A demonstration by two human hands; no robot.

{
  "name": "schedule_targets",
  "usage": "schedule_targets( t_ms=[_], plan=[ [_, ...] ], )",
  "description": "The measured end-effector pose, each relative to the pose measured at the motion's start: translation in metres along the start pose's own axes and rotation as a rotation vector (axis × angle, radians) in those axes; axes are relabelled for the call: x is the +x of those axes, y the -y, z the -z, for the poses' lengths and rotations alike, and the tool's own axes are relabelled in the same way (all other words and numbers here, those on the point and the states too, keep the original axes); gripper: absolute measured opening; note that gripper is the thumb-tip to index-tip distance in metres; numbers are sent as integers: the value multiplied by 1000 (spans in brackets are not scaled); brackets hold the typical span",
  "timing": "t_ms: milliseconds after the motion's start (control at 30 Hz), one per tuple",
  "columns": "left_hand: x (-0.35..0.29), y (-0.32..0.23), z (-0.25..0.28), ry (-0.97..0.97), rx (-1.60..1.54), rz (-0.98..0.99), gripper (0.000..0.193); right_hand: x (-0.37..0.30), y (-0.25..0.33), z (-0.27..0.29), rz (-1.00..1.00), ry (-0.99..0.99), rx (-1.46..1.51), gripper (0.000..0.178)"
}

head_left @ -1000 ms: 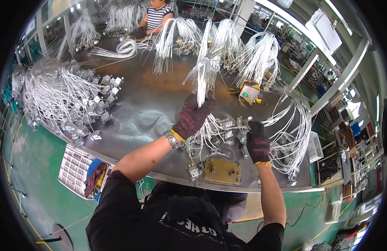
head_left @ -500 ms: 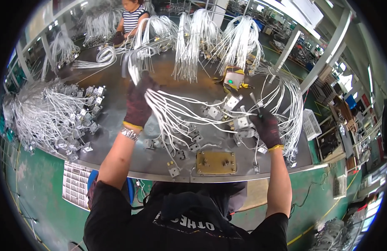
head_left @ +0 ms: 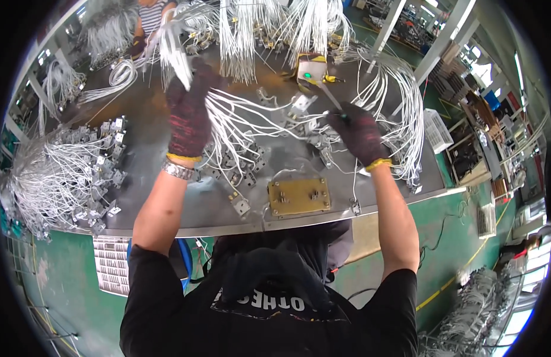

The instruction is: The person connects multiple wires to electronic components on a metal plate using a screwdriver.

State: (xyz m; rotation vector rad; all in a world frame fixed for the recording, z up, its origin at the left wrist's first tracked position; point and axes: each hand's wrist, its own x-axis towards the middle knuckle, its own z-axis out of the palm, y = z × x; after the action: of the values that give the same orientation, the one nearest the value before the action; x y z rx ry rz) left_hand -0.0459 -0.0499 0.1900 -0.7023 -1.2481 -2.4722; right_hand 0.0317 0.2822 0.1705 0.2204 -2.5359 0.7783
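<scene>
My left hand (head_left: 191, 113), in a dark red glove, is closed around a bundle of white cables (head_left: 179, 62). From that grip the cables (head_left: 245, 104) fan out to the right and toward me, ending in small metal fittings (head_left: 301, 102). My gloved right hand (head_left: 360, 134) closes on what looks like a screwdriver, its pale shaft (head_left: 331, 96) pointing up and left. More fittings (head_left: 314, 125) lie just left of the right hand's fingers, and I cannot tell whether they touch. Below the fan, other fittings (head_left: 248, 169) rest on the metal table (head_left: 162, 223).
A brass-coloured plate fixture (head_left: 299, 197) sits at the near edge. Beyond is a box with a green button (head_left: 311, 70). Cable heaps lie left (head_left: 55, 178) and right (head_left: 406, 113); more bundles (head_left: 245, 41) line the far side, where another person (head_left: 153, 21) works.
The whole view has shifted. My right hand has moved left and away from me, and the screwdriver tilts further left. My left hand still grips the bundle, slightly higher in the picture.
</scene>
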Motion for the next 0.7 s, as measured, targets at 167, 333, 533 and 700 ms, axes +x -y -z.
schedule_targets(
  t_ms=[167, 333, 533, 700],
  plan=[
    [-23, 23, -35, 238, 67, -64, 24, 10, 29, -29, 26, -21, -158, 28],
    [-19, 22, -13, 266, 221, 97, 28, -6, -24, -9, -14, -163, 75, 24],
    [0, 37, 44, 18, -153, 213, 16, -32, -39, 3, -437, -278, 623, 23],
    [-5, 34, 16, 30, -140, 169, 20, -26, -56, 18, -226, -259, 451, 21]
  ],
)
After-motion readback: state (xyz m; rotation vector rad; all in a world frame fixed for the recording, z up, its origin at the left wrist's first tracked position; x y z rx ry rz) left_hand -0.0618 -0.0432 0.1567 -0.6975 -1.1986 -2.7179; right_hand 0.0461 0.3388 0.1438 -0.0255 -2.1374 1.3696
